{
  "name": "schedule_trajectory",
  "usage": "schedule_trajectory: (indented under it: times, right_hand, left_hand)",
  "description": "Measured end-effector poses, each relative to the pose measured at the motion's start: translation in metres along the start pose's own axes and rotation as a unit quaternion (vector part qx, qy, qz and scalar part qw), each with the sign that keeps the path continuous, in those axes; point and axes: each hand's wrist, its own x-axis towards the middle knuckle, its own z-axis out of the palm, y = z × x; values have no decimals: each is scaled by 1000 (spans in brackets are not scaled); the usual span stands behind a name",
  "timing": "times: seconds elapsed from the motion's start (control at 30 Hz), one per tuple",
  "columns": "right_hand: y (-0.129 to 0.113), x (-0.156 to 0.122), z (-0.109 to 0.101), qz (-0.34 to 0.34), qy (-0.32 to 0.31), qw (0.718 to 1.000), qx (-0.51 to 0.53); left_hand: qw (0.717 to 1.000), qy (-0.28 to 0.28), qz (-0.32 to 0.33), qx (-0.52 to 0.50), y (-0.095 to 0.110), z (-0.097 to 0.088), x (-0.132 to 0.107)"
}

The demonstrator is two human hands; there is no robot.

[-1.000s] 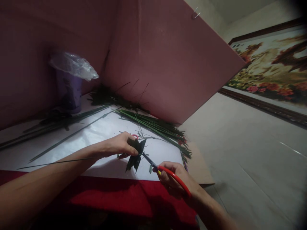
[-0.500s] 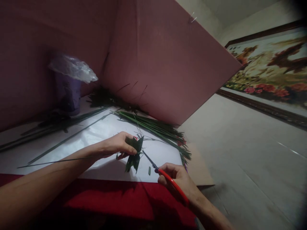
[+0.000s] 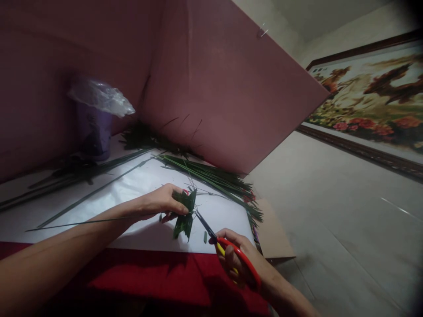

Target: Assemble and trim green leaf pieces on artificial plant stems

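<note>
Pinched in my left hand (image 3: 170, 201) is a dark green leaf piece (image 3: 184, 220) with jagged ends, folded like a bow. A long thin stem (image 3: 86, 221) runs back from it along my forearm. My right hand (image 3: 236, 253) grips scissors (image 3: 209, 231) with one red and one yellow handle. Their tips lie right beside the leaf's outer edge, close to my left thumb. Whether anything is between the blades is too small to tell. A small cut bit of leaf (image 3: 205, 237) lies on the white surface below the blades.
A bundle of long green leaves (image 3: 208, 171) lies across the white tabletop (image 3: 109, 187). More stems (image 3: 99, 169) lie at the left. A purple container (image 3: 95, 132) under clear plastic (image 3: 102, 97) stands at the back. A pink panel (image 3: 224, 88) rises behind; red cloth (image 3: 148, 273) hangs in front.
The scissors have turned in my right hand, so the yellow handle now shows and the handles look further apart. My left hand keeps the leaf piece in nearly the same place.
</note>
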Motion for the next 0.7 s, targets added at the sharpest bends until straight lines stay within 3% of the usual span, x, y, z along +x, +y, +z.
schedule_trajectory:
  times: [0.53,0.7]
  right_hand:
    - [-3,5,4,5,11,999,36]
    - [2,9,2,-24,9,999,32]
  left_hand:
    - [1000,3,-6,15,5,3,-3]
    - [1000,8,-4,9,4,3,-2]
